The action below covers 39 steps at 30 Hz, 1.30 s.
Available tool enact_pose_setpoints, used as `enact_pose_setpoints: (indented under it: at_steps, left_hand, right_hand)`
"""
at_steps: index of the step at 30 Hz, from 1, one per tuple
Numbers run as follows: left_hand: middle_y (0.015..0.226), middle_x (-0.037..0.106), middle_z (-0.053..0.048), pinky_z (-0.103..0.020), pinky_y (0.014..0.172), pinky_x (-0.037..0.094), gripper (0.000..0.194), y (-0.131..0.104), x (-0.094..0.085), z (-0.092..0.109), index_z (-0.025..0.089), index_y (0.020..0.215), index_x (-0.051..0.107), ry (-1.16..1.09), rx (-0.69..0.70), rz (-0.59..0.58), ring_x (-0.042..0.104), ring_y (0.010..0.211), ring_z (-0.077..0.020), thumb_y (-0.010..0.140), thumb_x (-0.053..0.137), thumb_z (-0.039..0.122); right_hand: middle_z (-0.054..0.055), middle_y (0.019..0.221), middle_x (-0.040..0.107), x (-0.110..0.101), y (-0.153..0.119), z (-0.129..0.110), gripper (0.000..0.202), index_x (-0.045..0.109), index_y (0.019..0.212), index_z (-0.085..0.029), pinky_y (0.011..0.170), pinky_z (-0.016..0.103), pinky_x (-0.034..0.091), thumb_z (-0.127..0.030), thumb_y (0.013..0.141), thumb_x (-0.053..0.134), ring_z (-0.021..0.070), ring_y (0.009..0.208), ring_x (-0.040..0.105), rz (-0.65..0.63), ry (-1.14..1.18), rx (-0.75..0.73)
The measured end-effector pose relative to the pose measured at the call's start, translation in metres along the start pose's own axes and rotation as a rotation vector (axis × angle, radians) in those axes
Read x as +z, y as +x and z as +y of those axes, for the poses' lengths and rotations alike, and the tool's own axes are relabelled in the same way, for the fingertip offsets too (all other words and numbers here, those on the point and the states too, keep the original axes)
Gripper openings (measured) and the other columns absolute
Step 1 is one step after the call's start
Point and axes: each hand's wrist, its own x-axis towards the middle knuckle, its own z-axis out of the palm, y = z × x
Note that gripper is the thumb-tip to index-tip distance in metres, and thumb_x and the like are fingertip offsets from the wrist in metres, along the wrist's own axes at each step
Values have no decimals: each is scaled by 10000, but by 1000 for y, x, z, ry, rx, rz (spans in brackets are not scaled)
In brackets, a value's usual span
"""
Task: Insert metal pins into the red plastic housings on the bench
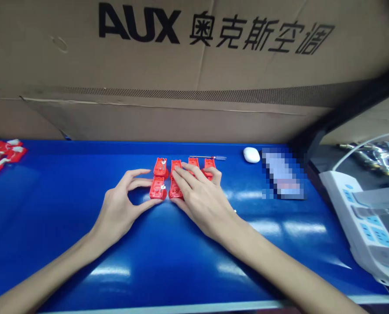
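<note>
Several small red plastic housings lie close together in two rows on the blue tabletop, their open sides facing up. My left hand curves around the left pair: its fingertips touch the side of the upper housing, and its thumb rests along the bottom edge of the lower housing. Small whitish metal pieces show in both. Over the housings to the right lies my right hand, its fingers across them and its thumb at the bottom edge of a lower housing. It partly hides an upper right housing and covers others.
A thin screwdriver lies behind the housings. To the right are a white earbud case, a blurred-out phone and a white power strip. Red and white parts sit far left. A cardboard wall stands behind.
</note>
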Motion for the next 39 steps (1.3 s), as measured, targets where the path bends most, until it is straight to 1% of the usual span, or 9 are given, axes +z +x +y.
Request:
enact_pose_setpoints:
  at_steps: [9,17,20,23,27,31,34,37,39]
  left_hand:
    - [1308,816,-19,-491,1166,546,727,-5,-7,2,327,1502,542,15,19,-27,757,1290,-299,903,891,549]
    - [1373,778,-36,-513,1129,601,777,-34,-29,1,347,1511,568,84,-18,50,755,1258,-319,872,873,665]
    - [1399,756,-43,-524,1117,605,736,-44,-38,11,346,1490,596,178,74,74,746,1248,-333,875,881,635]
    - [1392,741,-32,-514,1153,577,506,-52,-41,26,347,1410,660,235,245,83,709,1300,-320,956,847,471]
    - [1369,746,-34,-446,1078,624,333,-59,-30,45,337,1348,716,173,395,-16,710,1283,-278,1027,771,263]
    - [1440,719,-56,-423,1096,636,356,-60,-9,52,312,1422,692,107,443,-134,689,1329,-256,1095,655,174]
    - [1494,691,-74,-422,1122,632,378,-58,2,51,289,1467,671,101,474,-193,670,1362,-255,1112,620,170]
    - [1520,675,-86,-422,1160,610,378,-56,7,49,269,1473,671,115,485,-213,651,1390,-259,1111,622,171]
    - [1540,665,-89,-434,1184,592,378,-56,8,47,265,1472,674,137,495,-209,643,1406,-264,1112,618,164]
  right_hand:
    - [175,1630,614,3,-13,-6,522,581,1571,-54,1196,591,416,-361,1149,587,334,1536,506,64,-40,-34]
    - [127,1603,648,-1,-50,-24,490,621,1555,-80,1113,470,458,-362,1159,560,270,1514,541,147,-131,-89]
    - [111,1665,583,1,-75,-36,461,639,1540,-90,1039,450,474,-323,1153,545,248,1569,482,141,-143,-119]
    - [97,1723,505,-1,-98,-46,472,610,1575,-123,969,450,479,-305,1150,515,222,1651,373,129,-164,-148]
    - [44,1638,606,-9,-110,-54,431,668,1515,-143,904,415,486,-336,1176,487,170,1545,522,162,-64,-146]
    - [18,1564,670,-13,-108,-56,396,730,1423,-148,867,412,502,-303,1195,446,141,1442,628,211,13,-121]
    - [19,1498,723,-18,-110,-53,392,767,1355,-152,883,392,516,-376,1183,495,170,1397,668,252,41,-132]
    - [37,1460,755,-31,-113,-41,395,771,1346,-164,912,397,499,-434,1154,556,223,1337,710,281,117,-116]
    - [25,1482,747,-41,-114,-26,307,746,1379,-222,1015,429,459,-314,1115,622,241,1343,708,234,161,-57]
